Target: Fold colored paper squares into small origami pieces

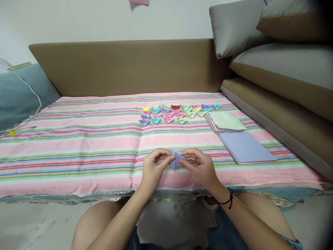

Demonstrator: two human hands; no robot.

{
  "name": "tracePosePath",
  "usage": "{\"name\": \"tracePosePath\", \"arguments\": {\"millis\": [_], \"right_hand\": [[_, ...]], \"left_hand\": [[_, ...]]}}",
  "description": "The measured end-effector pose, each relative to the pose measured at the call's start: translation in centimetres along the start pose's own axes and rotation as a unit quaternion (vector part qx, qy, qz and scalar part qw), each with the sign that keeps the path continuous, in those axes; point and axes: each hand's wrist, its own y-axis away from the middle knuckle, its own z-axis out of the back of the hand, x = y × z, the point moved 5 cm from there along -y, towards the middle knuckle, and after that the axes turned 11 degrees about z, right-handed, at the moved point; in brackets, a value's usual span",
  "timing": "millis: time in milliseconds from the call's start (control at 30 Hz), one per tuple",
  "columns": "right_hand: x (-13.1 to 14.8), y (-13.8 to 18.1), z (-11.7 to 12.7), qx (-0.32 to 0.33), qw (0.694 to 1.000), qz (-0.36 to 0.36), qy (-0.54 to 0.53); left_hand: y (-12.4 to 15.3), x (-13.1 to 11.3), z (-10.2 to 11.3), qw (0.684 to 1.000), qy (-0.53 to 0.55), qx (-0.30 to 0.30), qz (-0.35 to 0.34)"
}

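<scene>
A small lavender sheet of folded origami paper [176, 163] is held between both hands, just above the striped cloth near its front edge. It has a diamond-like outline with a crease down the middle. My left hand [156, 165] pinches its left side between thumb and fingers. On the right side, my right hand [200, 165] grips it the same way. Farther back, several folded paper boats [169, 114] in yellow, green, pink, red, purple and blue stand in rows.
To the right lie a stack of lavender paper [247, 147] and a fanned stack of coloured paper [226, 121] with pale green on top. Grey-brown cushions [283, 66] pile up along the right. A brown backrest [130, 67] bounds the far side. A white cable [33, 92] runs at far left.
</scene>
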Motion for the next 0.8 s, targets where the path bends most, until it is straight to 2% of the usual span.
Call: {"name": "tracePosePath", "arguments": {"millis": [200, 500, 800], "right_hand": [[0.23, -0.14, -0.35, 0.035, 0.999, 0.006, -0.015], [-0.12, -0.04, -0.04, -0.039, 0.997, -0.056, -0.034], [-0.09, -0.01, -0.08, -0.053, 0.994, -0.070, -0.072]], "left_hand": [[0.15, -0.34, -0.10, 0.999, -0.038, 0.016, -0.012], [0.37, 0.40, -0.62, 1.000, -0.012, 0.015, 0.020], [0.15, 0.56, -0.92, 0.998, 0.036, 0.022, 0.044]]}}
